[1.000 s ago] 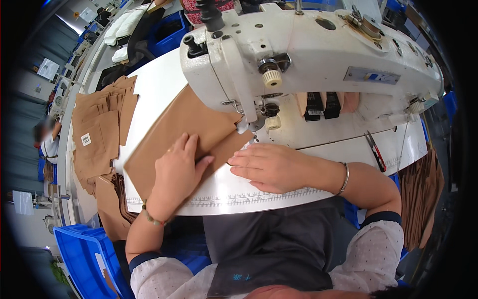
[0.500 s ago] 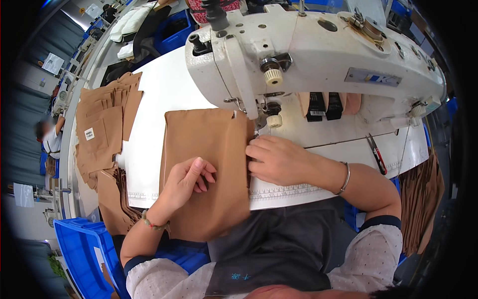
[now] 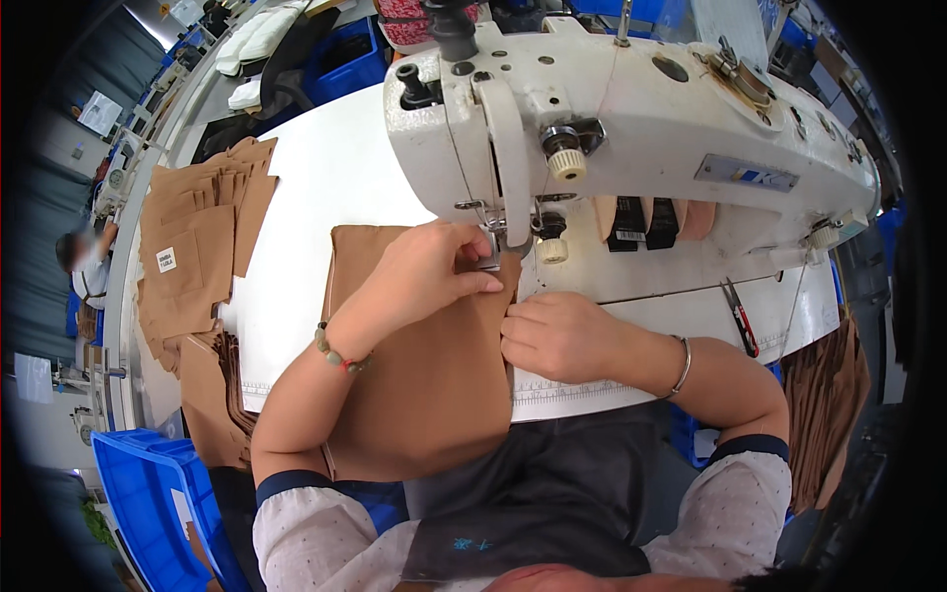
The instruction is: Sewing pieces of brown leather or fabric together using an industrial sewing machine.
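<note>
Left hand: the left hand [image 3: 424, 276] lies on top of the brown fabric piece [image 3: 424, 385], fingers bent and drawn together, tips right at the presser foot [image 3: 490, 252] under the machine head; a bead bracelet [image 3: 335, 350] sits on that wrist

Right hand: the right hand [image 3: 557, 335] is curled at the fabric's right edge, fingers folded in and pinching that edge just below the needle area; a thin metal bangle [image 3: 681, 365] rings the wrist

Fabric: the brown fabric piece lies flat on the white table [image 3: 326, 187]; its top edge sits under the foot, its lower end hangs over the table's front edge toward the lap

Machine: a white sewing machine [image 3: 631, 109] spans the upper right, its head directly above both hands

Table edge: a printed ruler strip [image 3: 582, 390] runs along the front edge, beside the right wrist

Further out: small snips [image 3: 740, 318] lie on the table right of the right forearm; a stack of cut brown pieces [image 3: 197, 247] sits well to the left; a blue bin [image 3: 148, 493] stands at lower left; more brown pieces [image 3: 829, 405] hang at the right
</note>
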A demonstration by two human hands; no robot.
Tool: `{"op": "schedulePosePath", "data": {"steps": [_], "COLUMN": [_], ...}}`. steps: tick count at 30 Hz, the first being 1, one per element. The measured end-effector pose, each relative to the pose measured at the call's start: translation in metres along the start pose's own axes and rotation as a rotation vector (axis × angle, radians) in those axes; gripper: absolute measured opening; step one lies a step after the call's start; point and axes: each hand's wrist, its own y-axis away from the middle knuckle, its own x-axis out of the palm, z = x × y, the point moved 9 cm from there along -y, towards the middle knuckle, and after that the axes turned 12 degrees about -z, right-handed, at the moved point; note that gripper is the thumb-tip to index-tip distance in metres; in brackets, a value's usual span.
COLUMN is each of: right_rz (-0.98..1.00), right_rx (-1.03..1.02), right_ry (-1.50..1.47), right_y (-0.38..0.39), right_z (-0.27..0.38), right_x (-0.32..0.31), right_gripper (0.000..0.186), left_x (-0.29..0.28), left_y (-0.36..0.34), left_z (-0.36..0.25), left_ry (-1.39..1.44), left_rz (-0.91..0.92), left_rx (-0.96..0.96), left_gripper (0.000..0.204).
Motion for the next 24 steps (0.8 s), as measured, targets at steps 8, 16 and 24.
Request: {"op": "schedulePosePath", "data": {"steps": [8,16,24], "right_rz": [0.019,0.007,-0.08], "right_rx": [0.038,0.013,-0.017], "right_ry": [0.102,0.074,0.081], "right_y": [-0.005,-0.002,-0.003], "right_z": [-0.001,0.003,0.006], "right_x": [-0.002,0.001,-0.002], "right_gripper": [0.026,0.024,0.016], "left_x": [0.009,0.006,0.005], "left_y": [0.005,0.006,0.008], "left_z": [0.026,0.018,0.007], "left_ry": [0.075,0.093,0.071], "left_rz": [-0.025,-0.052,-0.001], "left_rx": [-0.078,-0.001,0.086], "left_gripper": [0.033,0.025,0.028]}}
